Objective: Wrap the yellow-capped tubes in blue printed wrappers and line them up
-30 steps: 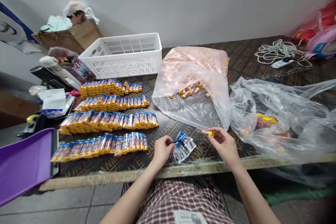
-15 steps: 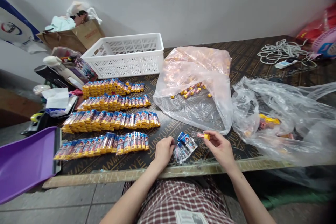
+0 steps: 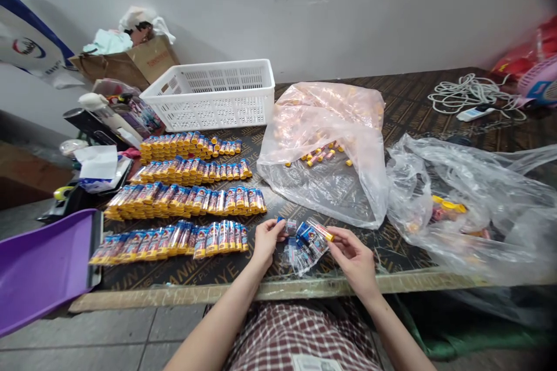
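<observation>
Pinched in my left hand (image 3: pixel 266 242) is a small clear printed sleeve (image 3: pixel 289 226) with a blue end. My right hand (image 3: pixel 354 258) grips a clear tube with a yellow cap (image 3: pixel 324 232) by its capped end, the tube pointing left and away from me. Between both hands lies a loose pile of flat blue printed sleeves (image 3: pixel 304 252) on the dark table. To the left, finished-looking blue-and-yellow tubes (image 3: pixel 174 242) lie side by side in several rows, the farther ones stacked.
Behind stands a white plastic basket (image 3: pixel 213 110). A clear bag of yellow-capped tubes (image 3: pixel 322 185) lies ahead, another crumpled bag (image 3: pixel 491 203) to the right. A purple dustpan (image 3: pixel 43 266) is at the left edge. A coiled white cable (image 3: pixel 465 93) sits back right.
My left hand has lifted a sleeve from the pile and shifted slightly left. My right hand has brought the yellow-capped tube left and nearer, over the pile.
</observation>
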### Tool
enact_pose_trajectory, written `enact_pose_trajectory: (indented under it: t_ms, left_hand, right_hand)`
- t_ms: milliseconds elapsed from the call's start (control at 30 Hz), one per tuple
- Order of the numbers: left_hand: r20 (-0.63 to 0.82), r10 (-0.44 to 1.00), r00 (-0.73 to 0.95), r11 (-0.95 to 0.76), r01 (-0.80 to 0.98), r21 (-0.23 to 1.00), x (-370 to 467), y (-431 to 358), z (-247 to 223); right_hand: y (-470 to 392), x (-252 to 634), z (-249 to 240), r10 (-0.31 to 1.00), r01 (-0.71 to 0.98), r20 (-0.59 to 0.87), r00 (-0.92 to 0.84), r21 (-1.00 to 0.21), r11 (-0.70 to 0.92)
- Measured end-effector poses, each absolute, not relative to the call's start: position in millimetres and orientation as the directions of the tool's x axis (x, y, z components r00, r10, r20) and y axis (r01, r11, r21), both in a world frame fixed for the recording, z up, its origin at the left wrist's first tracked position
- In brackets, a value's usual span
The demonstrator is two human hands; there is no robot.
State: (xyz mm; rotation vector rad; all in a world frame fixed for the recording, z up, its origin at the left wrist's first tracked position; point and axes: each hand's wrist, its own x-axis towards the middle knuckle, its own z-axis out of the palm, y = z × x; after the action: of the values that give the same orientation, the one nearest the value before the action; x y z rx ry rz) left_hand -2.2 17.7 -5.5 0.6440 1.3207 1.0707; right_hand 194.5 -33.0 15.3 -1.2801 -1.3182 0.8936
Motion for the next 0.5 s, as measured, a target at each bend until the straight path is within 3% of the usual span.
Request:
enact_pose_trajectory:
  t_ms: [133,500]
  left_hand:
    - [-0.55,0.83,-0.093,0.47,-0.414,0.78,-3.3,21.5,3.9]
    - [-0.558,0.818,-0.138,0.451,-0.449,0.771,-0.4,18.9,13.6]
  right_hand:
    - [-39.2,184.6,15.2,0.965,0.227,0.235,0.114,-0.952,0.205]
    - [-42.9,175.9,22.1,0.934,0.345,0.357,0.013,-0.878,0.331]
